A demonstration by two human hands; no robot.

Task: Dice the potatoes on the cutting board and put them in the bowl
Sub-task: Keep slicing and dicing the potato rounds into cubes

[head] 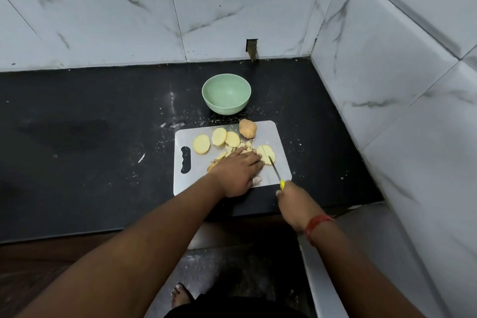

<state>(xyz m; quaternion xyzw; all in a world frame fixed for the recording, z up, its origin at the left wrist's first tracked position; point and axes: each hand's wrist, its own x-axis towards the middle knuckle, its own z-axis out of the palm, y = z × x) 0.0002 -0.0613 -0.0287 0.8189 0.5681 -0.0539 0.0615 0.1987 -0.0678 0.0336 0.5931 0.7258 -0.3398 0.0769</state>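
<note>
While right hand (290,197) grips knife (275,169), left hand (238,169) lies flat on pale-yellow potato slices (219,137).

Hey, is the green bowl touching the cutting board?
Apart. The head view shows a strip of black counter between the green bowl and the far edge of the cutting board.
</note>
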